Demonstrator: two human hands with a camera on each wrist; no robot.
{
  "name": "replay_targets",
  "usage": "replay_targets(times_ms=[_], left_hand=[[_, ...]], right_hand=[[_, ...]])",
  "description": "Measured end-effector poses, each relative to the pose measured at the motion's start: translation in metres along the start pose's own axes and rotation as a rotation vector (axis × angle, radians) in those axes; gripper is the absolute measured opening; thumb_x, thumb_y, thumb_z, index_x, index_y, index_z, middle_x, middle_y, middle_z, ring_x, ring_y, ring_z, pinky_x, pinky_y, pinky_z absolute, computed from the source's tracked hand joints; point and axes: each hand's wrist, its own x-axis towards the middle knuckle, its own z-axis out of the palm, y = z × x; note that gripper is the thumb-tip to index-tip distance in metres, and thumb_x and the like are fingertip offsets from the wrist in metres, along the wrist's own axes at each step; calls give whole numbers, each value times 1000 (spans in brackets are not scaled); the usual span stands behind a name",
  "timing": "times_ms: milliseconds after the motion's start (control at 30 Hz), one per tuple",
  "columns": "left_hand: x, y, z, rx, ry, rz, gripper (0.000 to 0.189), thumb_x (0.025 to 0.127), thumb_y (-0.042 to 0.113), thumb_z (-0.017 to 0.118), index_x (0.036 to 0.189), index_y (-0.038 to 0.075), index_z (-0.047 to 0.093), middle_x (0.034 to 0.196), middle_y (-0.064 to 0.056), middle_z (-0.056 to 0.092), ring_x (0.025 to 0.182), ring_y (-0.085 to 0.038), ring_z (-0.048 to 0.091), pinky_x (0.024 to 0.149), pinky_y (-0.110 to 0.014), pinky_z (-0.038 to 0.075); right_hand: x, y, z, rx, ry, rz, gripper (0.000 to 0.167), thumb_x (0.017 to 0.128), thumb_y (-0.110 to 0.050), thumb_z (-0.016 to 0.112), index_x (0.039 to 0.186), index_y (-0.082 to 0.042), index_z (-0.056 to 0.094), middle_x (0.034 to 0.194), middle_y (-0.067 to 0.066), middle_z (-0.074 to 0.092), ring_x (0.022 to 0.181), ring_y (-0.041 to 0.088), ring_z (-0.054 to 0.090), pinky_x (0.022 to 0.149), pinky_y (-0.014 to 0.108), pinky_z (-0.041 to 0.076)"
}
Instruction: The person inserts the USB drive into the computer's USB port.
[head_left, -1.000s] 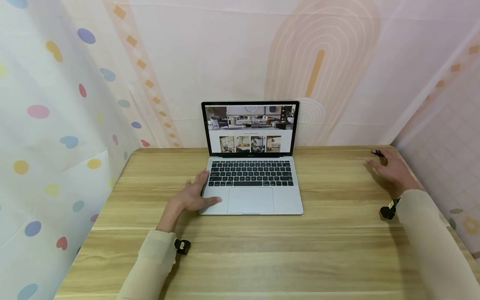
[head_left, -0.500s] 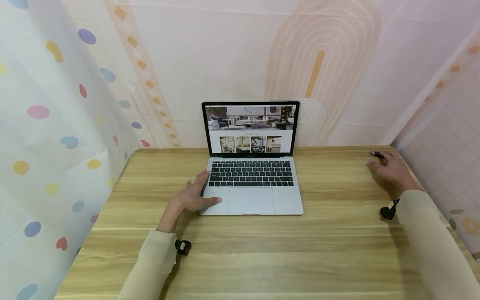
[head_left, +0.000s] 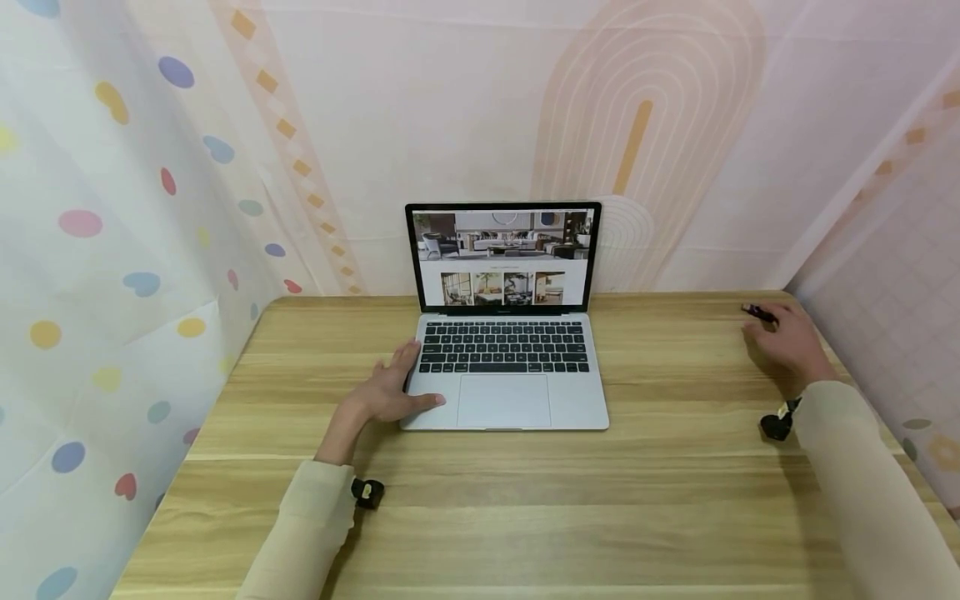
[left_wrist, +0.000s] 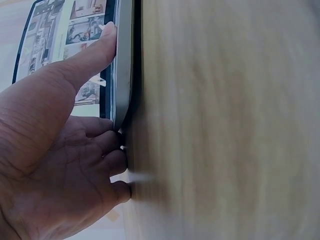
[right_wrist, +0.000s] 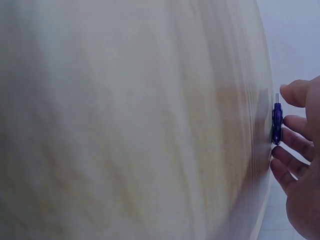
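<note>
An unfolded silver laptop (head_left: pixel 504 402) is set on a pale wood-grain table (head_left: pixel 570 517), its left edge touched by the spread left hand (head_left: pixel 388 394), thumb laid on top. Near the far right corner, a small purple metal-tipped stick (right_wrist: pixel 277 125) is flanked by the right hand (head_left: pixel 789 337), fingers loosely parted; whether it is touched cannot be told.

I've got the laptop (head_left: pixel 504 400) here, silver, black-keyed, lid up, screen (head_left: pixel 502 258) lit with a page of room pictures, sitting square on the table (head_left: pixel 502 508); and over near the far right corner I see the USB stick (right_wrist: pixel 277 125), dark purple, metal plug pointing left.
</note>
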Motion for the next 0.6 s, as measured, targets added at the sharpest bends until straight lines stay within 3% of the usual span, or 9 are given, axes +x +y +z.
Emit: replay_targets(times_ms=[333, 600], left_hand=[[-1, 0, -1, -6, -1, 14, 113, 93, 54, 69, 165, 6, -4, 173, -15, -8, 152, -60, -4, 125, -70, 5], [-1, 1, -1, -11, -2, 6, 114, 93, 55, 69, 165, 7, -5, 173, -16, -8, 152, -60, -4, 125, -70, 6]], right_hand=[[1, 3, 1, 9, 27, -40, 56, 108, -28, 48, 139, 18, 45, 142, 43, 36, 126, 63, 35, 103, 74, 33], [0, 4, 4, 16, 75, -53, 42, 106, -20, 53, 128, 16, 54, 126, 39, 47, 119, 58, 39, 100, 69, 32]])
